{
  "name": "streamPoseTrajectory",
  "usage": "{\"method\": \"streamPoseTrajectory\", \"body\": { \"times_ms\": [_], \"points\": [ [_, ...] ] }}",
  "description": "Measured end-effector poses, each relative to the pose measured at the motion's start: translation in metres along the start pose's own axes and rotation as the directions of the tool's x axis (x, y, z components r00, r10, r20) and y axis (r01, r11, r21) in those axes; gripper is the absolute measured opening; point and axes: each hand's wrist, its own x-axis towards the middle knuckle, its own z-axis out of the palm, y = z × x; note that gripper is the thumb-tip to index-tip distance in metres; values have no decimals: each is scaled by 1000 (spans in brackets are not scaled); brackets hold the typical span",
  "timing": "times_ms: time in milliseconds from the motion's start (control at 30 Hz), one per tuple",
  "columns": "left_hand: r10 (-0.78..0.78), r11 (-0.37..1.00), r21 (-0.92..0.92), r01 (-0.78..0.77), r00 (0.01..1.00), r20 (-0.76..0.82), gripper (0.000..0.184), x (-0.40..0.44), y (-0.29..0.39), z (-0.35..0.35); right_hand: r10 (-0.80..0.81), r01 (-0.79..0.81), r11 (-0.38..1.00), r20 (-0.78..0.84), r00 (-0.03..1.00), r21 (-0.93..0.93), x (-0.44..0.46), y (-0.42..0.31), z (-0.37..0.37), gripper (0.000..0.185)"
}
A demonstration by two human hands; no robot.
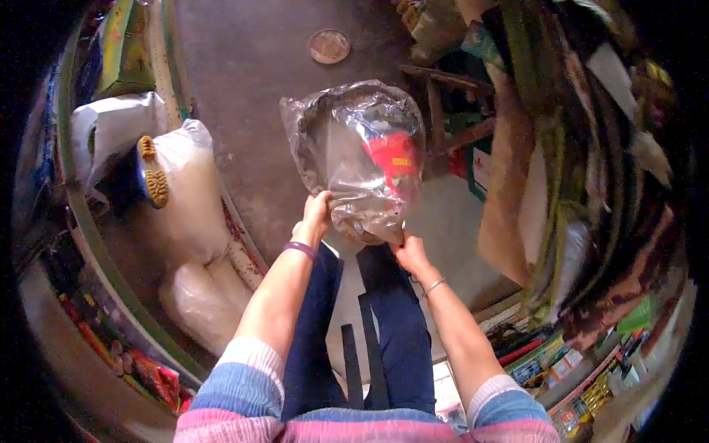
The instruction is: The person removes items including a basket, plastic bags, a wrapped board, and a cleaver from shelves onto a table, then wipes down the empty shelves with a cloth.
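Observation:
Out in front of my legs I hold a clear plastic bag (343,159) between both hands. Through the film a red item with a yellow label (399,159) shows at the right, with something dark above it; I cannot tell what it is. My left hand (316,214) pinches the bag's near left edge, a dark band on its wrist. At the near right corner, my right hand (410,251) grips the plastic; a thin bangle circles that wrist.
A round dish (329,46) lies on the floor ahead. On the left are filled white sacks (188,192) and a brush-like object with tan tufts (153,173). Draped cloths and a brown board (509,214) stand at the right, beside a wooden frame (450,111). Colourful packets (591,391) lie at lower right.

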Motion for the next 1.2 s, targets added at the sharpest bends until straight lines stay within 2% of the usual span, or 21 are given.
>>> {"method": "streamPoseTrajectory", "body": {
  "times_ms": [100,233,267,333,367,400,500,533,633,767,867,967,1067,1200],
  "points": [
    [-11,982,188,23,998,-63,26,-1,7,17,-37,37,999,-31,999,3,32,21,10,28],
    [4,991,131,0,999,-31,40,18,2,33,35,-34,999,26,999,-17,72,58,28,29],
    [50,994,93,-54,998,41,46,19,1,39,-1,1,1000,10,1000,-31,82,71,35,28],
    [-16,989,146,13,1000,16,47,28,1,46,-71,69,996,-21,997,-52,101,95,52,26],
    [-45,984,172,45,999,0,48,35,-1,45,-38,38,999,-11,999,-19,109,102,57,25],
    [-81,979,192,71,996,41,57,41,-1,44,-6,6,1000,1,1000,14,117,108,63,23],
    [-23,992,123,22,1000,6,69,55,-11,52,29,-30,995,12,1000,91,145,130,82,21],
    [-49,993,108,43,997,57,78,57,-10,51,42,-43,993,7,999,112,149,137,88,21],
    [3,984,178,-10,999,36,73,65,-15,50,95,-91,980,-11,995,174,161,141,93,22],
    [-10,967,255,-2,999,46,68,67,-26,40,-5,19,987,-86,996,158,176,156,96,23],
    [-27,943,332,17,999,26,65,51,-36,31,-155,152,987,-89,984,-42,190,190,104,28],
    [-38,942,334,30,999,16,65,44,-50,20,16,-18,1000,-76,997,-17,195,200,109,32],
    [-45,946,323,35,999,24,60,32,-57,19,87,-86,977,-4,996,-196,197,188,91,37],
    [-60,948,315,36,996,67,53,12,-60,15,200,-180,953,61,978,-245,200,177,81,44]
  ]
}}
